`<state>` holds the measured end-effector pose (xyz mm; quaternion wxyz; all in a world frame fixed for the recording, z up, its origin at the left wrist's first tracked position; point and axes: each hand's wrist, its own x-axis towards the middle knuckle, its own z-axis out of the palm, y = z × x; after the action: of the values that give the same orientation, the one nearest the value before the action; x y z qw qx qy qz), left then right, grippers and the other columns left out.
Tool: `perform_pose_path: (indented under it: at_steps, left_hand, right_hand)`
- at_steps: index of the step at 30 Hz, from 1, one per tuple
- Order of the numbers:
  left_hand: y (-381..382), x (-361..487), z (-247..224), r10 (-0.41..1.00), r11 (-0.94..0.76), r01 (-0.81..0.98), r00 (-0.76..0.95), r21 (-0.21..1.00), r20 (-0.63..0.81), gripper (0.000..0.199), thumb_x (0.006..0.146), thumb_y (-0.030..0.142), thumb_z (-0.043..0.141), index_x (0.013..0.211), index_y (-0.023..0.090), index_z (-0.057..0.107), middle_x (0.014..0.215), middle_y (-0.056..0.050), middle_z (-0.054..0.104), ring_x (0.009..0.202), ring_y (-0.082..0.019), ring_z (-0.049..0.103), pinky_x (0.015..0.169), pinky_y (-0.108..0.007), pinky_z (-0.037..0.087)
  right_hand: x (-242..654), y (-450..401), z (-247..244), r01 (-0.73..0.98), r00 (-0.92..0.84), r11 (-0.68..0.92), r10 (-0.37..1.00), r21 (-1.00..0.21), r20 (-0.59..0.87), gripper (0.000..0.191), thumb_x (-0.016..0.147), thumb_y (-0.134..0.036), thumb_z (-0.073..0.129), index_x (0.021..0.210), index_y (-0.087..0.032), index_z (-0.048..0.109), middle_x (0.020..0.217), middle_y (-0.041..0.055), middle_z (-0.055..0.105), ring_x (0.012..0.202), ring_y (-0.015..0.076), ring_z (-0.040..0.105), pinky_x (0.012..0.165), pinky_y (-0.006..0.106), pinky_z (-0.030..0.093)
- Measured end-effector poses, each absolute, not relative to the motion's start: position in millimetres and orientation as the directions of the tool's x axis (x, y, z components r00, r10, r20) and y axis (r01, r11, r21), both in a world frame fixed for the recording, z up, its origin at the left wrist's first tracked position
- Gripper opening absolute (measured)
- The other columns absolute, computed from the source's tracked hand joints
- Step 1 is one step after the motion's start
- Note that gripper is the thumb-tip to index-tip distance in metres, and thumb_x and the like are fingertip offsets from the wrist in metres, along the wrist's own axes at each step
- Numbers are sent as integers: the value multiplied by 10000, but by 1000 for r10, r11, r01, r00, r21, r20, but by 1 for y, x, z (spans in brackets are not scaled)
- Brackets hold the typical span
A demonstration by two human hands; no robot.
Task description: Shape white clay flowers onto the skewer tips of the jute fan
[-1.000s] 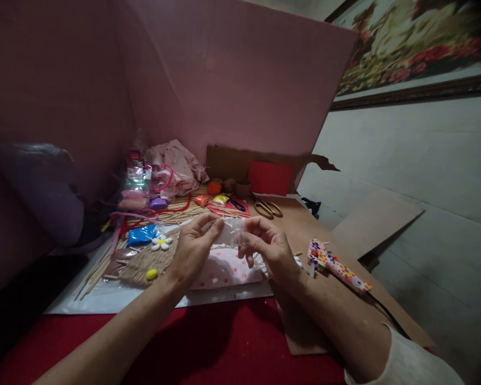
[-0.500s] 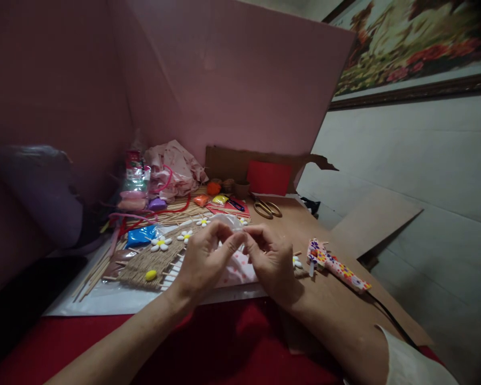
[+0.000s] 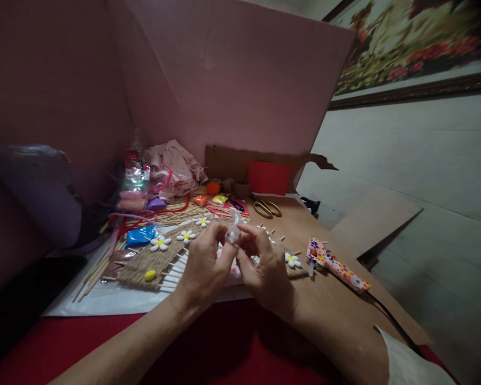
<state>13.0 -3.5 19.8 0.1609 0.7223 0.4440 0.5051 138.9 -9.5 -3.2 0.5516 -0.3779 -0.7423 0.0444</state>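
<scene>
A small crumpled clear plastic bag (image 3: 233,231) is pinched between my two hands above the craft piece. My left hand (image 3: 208,261) grips it from the left with thumb and fingers. From the other side, my right hand (image 3: 264,267) holds it with bent fingers; whatever is inside the bag is mostly hidden. Under them lies an arched twine-wrapped stick frame (image 3: 144,267) bearing white daisies (image 3: 161,243) with yellow centres. A yellow oval piece (image 3: 149,275) sits on its left end. Pink dotted fabric (image 3: 233,271) shows between my hands.
A flower-patterned glue gun (image 3: 339,267) rests on the brown cardboard (image 3: 304,224) at right. Scissors (image 3: 266,207) lie behind, near orange (image 3: 201,200) and yellow clay packets (image 3: 220,200). Left are a blue packet (image 3: 141,236) and loose sticks (image 3: 94,272). A pink board (image 3: 232,80) stands behind.
The plastic bag now stands up between my fingertips, with its crumpled top showing. My hands have shifted slightly and lowered, uncovering more of the daisies at right.
</scene>
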Motion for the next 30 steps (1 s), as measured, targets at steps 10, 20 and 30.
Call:
perform_pose_path:
  at_steps: [10,20,30]
  left_hand:
    - [-2,10,16,754,-616,468,117,634,646,141,759,67,479,821,181,533,733,3,567,683,-146,518,647,-268,385]
    - [3,2,21,742,-627,464,112,625,661,185,767,48,468,866,185,542,751,-6,586,683,-149,522,632,-279,378]
    - [5,-1,26,826,-563,184,117,805,551,147,772,113,513,898,185,537,787,-8,553,699,-142,507,638,-273,400]
  right_hand:
    - [146,-7,2,543,-135,689,636,-480,760,420,805,-99,475,1209,-211,486,794,6,556,620,115,507,595,259,457]
    - [156,-3,15,402,-295,776,613,-486,733,537,791,-184,593,1294,-259,419,973,51,534,846,178,543,735,335,495]
    - [165,26,16,-249,-234,256,920,-934,314,393,699,-310,709,1026,-184,532,682,-27,572,446,61,445,389,171,359]
